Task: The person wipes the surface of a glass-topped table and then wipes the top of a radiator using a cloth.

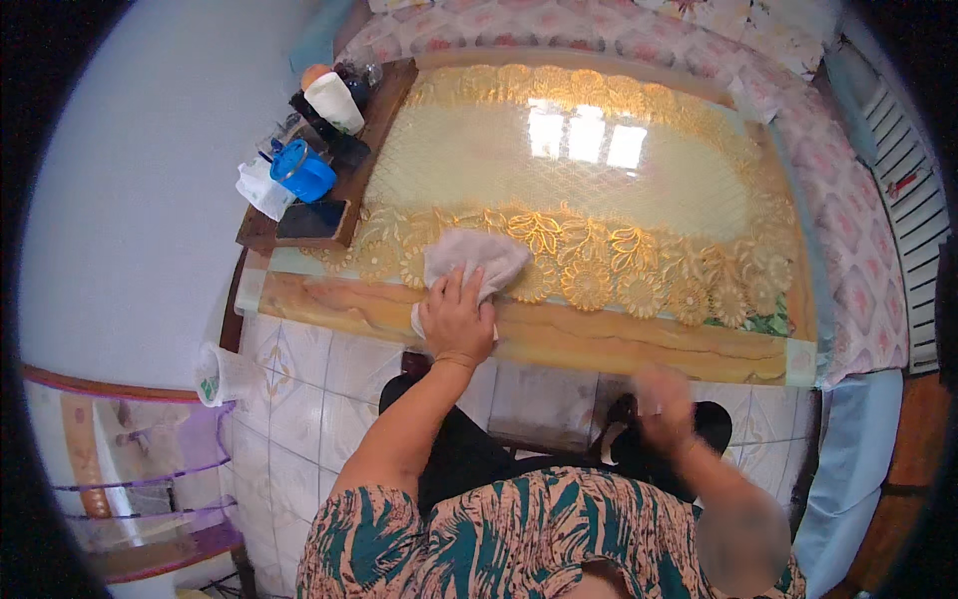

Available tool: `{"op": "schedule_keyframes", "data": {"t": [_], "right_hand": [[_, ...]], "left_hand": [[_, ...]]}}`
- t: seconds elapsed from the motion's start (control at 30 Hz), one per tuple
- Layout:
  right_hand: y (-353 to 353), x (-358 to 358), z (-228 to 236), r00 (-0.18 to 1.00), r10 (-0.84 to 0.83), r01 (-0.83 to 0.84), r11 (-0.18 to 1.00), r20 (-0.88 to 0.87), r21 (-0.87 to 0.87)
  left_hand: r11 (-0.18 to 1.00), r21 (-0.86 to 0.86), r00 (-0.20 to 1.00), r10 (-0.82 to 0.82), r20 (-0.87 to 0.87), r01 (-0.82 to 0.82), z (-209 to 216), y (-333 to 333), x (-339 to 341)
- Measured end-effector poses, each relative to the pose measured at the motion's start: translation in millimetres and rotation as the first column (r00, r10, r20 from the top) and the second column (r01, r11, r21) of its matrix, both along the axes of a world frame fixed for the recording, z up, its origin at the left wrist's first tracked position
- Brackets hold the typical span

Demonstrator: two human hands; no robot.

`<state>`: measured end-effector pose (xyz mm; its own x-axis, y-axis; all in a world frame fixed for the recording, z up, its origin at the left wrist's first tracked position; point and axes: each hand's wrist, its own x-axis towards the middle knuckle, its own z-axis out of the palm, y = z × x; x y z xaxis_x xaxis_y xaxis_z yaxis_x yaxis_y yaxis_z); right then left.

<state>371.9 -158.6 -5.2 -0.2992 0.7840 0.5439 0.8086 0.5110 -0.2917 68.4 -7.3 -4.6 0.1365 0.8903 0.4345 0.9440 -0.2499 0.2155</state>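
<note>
My left hand (459,317) presses down on a crumpled pale pinkish-grey cloth (477,252) at the front edge of the table. Its fingers lie over the cloth, and part of the cloth shows below the palm. Beneath is a gold flower-patterned lace table cover (589,275) with a glossy surface that reflects a window. My right hand (664,399) hangs just off the table's front edge, over my lap, apart from the cloth. Motion blurs it, so its fingers are hard to make out.
A wooden tray (374,165) along the table's left side bears a blue mug (302,172), a dark phone (312,220), tissues (263,190) and a white roll (335,103). A white bin (226,374) stands on the tiled floor. A pink patterned sofa cover (848,215) borders the table's right side.
</note>
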Motion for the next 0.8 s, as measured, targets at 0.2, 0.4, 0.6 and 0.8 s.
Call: {"op": "schedule_keyframes", "data": {"t": [0.2, 0.4, 0.6, 0.8], "right_hand": [[-42, -63, -136, 0.981, -0.007, -0.194, -0.041, -0.194, -0.980], [-32, -84, -205, 0.964, 0.194, -0.090, -0.409, -0.183, -0.908], [-18, -103, -208, 0.950, 0.103, -0.216, -0.466, -0.295, -0.858], [-3, -122, -208, 0.926, 0.052, -0.294, -0.524, -0.374, -0.799]], "left_hand": [[0.994, -0.085, 0.993, -0.079, -0.085, 0.072, 7, 11, 10], [0.857, -0.255, 0.854, -0.494, -0.164, 0.448, 24, 43, -6], [0.742, -0.396, 0.782, -0.617, -0.088, 0.541, 24, 51, -4], [0.708, -0.453, 0.753, -0.648, -0.114, 0.541, 18, 51, -13]]}}
